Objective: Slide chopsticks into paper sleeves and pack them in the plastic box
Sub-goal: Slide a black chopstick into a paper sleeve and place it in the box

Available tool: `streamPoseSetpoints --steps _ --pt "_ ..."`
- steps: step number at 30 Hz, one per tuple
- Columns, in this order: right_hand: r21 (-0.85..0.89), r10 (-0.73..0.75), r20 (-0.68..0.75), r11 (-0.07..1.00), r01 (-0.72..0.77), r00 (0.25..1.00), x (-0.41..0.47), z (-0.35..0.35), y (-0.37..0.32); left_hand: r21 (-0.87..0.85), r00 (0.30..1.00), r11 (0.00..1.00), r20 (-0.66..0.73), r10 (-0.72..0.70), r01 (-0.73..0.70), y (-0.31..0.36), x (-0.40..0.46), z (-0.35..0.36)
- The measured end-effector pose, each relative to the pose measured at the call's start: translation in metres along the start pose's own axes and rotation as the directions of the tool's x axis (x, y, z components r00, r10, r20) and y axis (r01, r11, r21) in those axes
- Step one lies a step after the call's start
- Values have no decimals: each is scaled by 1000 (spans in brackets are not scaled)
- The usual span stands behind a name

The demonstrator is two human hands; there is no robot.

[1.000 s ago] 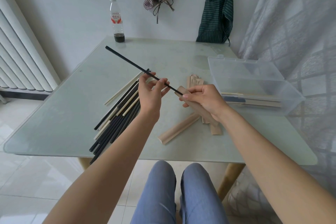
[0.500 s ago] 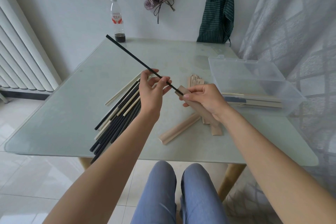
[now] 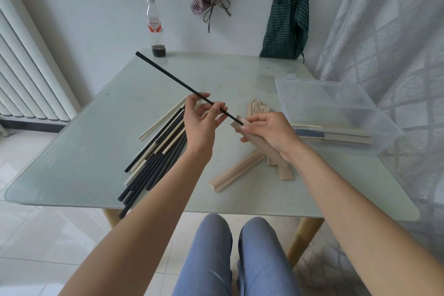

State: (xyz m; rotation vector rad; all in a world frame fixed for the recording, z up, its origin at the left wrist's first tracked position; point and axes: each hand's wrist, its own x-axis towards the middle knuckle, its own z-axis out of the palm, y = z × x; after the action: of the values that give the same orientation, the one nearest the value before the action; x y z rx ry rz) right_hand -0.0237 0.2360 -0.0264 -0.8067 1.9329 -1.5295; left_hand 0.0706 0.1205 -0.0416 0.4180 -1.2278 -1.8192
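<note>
My left hand (image 3: 203,125) pinches a long black chopstick (image 3: 173,80) near its lower end; the stick slants up to the far left. Its tip sits at the open mouth of a tan paper sleeve (image 3: 258,140) that my right hand (image 3: 271,133) grips above the table. A heap of black and pale chopsticks (image 3: 156,155) lies to the left, under my left forearm. Loose tan sleeves (image 3: 236,172) lie below my right hand, and more sleeves (image 3: 258,107) lie behind it. The clear plastic box (image 3: 336,94) stands open at the right with sleeved chopsticks (image 3: 336,132) inside.
The glass table (image 3: 228,74) has its front edge close to my knees. A plastic bottle (image 3: 155,29) with dark liquid stands at the far edge. A radiator (image 3: 26,74) is at the left, a curtain at the right, aprons hang on the wall.
The chopstick's far end has risen and its tip has reached the mouth of the sleeve. My right hand has stayed nearly still.
</note>
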Motion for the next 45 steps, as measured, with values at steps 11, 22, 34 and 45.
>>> streamPoseSetpoints --steps 11,22,34,45 --pt "-152 -136 17 979 137 991 0 -1 0 -4 1000 1000 -24 4 -4 2 1 0" --pt "-363 -194 92 907 214 977 -2 2 -5 15 999 1000 -40 20 -19 2 1 -1" --pt "-465 -221 87 854 235 971 4 4 -5 47 998 998 -50 36 -33 3 4 -4" --pt "-511 -227 17 835 204 974 7 6 0 45 999 999 -33 33 -31 5 2 -3"
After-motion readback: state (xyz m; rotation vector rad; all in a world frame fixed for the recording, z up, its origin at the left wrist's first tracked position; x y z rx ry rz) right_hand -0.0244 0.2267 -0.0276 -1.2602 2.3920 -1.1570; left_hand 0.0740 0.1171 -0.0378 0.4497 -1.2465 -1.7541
